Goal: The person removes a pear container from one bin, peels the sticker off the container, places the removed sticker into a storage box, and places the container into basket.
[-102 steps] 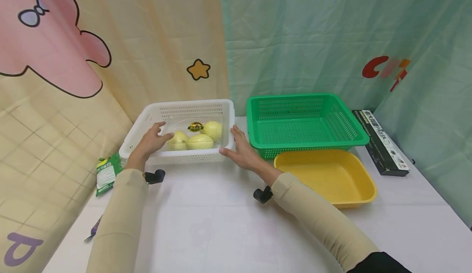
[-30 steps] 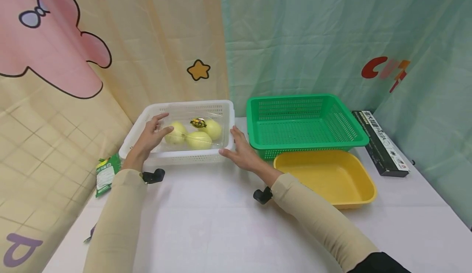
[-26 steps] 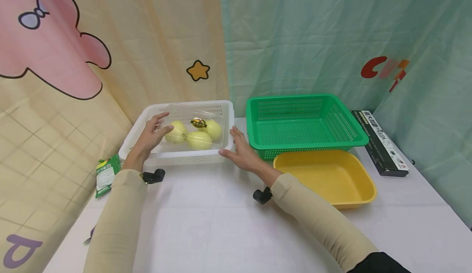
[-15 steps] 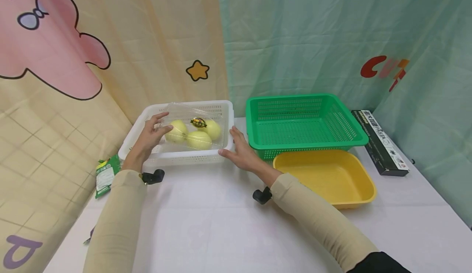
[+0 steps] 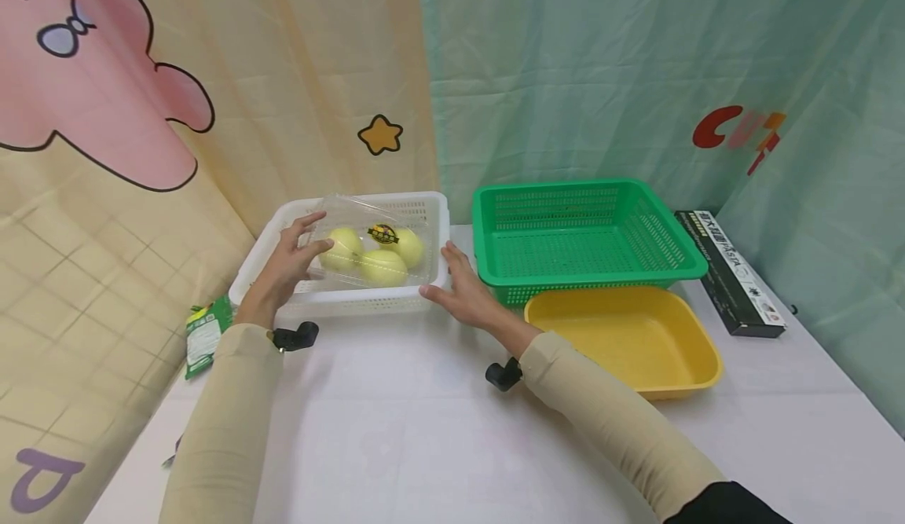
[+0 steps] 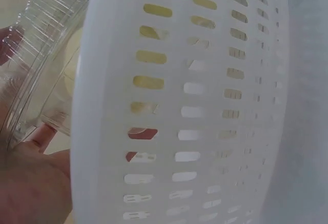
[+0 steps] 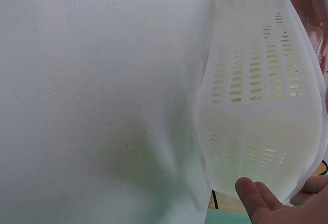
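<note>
In the head view, a clear plastic fruit box (image 5: 351, 211) with three round yellow-green fruits (image 5: 383, 268) and a black-and-yellow label sits tilted in the white basket (image 5: 263, 261). My left hand (image 5: 283, 265) grips its left end between thumb and fingers. The left wrist view has the ridged edge of the clear box (image 6: 36, 34) by the left hand (image 6: 36, 178), beside the basket's slotted wall (image 6: 113, 101). My right hand (image 5: 463, 290) rests at the basket's front right corner, fingers extended along its side. In the right wrist view, the right hand's fingertips (image 7: 248, 187) touch the basket's outer wall.
A green basket (image 5: 590, 280) stands right of the white one, with a yellow tub (image 5: 629, 343) in front of it. A black pasta box (image 5: 731, 276) lies at the far right. A green packet (image 5: 205, 335) and a small dark wrapper (image 5: 172, 453) lie at the left.
Since 3.4 s ago my left hand has taken hold of the fruit box and raised its left end; the fruits and label shifted. The box then moved slightly up. My right hand stays put.
</note>
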Available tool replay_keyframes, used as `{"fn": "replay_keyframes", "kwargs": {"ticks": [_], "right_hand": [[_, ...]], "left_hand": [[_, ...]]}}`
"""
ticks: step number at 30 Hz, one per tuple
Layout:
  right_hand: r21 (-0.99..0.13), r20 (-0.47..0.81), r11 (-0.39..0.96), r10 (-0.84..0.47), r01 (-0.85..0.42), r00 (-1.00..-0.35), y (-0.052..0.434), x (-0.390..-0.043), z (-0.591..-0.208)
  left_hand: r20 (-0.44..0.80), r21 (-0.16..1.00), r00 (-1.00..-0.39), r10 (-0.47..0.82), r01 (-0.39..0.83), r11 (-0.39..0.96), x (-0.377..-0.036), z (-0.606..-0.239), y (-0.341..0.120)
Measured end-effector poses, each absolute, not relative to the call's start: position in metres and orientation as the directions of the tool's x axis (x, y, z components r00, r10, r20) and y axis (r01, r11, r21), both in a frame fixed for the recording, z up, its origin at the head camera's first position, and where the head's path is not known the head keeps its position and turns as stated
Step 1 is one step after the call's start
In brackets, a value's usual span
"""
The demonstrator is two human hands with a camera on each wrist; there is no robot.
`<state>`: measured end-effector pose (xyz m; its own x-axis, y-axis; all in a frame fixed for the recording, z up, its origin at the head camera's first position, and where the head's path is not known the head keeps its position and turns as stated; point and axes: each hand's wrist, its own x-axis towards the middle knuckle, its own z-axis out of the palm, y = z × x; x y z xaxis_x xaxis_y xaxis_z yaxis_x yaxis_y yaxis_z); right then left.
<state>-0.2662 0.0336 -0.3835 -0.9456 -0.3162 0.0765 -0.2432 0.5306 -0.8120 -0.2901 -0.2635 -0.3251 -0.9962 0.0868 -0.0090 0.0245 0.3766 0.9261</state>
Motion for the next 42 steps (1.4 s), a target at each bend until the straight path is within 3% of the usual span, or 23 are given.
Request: {"fn": "replay_keyframes", "kwargs": {"ticks": [21, 42], "right_hand": [[-0.814, 0.103, 0.515, -0.329, -0.270, -0.939, 0.033, -0.267, -0.384], [-0.813, 0.107, 0.513, -0.332, -0.275, -0.937, 0.035, -0.267, -0.384]], "left_hand": [[-0.018, 0.943, -1.000, 0.021, -0.010, 0.332, -0.293, -0.329, -0.261], [-0.016, 0.990, -0.981, -0.193, -0.042, 0.132, -0.279, -0.318, -0.253]]}}
